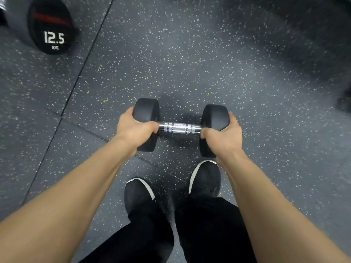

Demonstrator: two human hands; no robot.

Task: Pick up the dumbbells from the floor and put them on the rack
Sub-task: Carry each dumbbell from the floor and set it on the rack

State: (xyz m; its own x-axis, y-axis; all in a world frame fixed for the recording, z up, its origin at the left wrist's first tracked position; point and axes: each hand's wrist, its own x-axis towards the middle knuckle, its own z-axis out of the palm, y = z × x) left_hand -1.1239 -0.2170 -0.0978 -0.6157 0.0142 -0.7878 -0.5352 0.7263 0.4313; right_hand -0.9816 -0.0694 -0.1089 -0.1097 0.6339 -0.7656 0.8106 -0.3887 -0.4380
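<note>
A black dumbbell with a chrome knurled handle point(179, 128) lies crosswise in front of my feet, over the speckled rubber floor. My left hand point(133, 129) wraps around its left head, thumb near the handle. My right hand point(224, 134) wraps around its right head the same way. I cannot tell whether the dumbbell rests on the floor or hangs just above it. No rack is in view.
Another black dumbbell head marked 12.5 KG point(51, 27) lies at the upper left. My two black shoes point(206, 179) stand just behind the held dumbbell. Dark blurred shapes point(341, 103) sit at the right edge. Floor mat seams run diagonally on the left.
</note>
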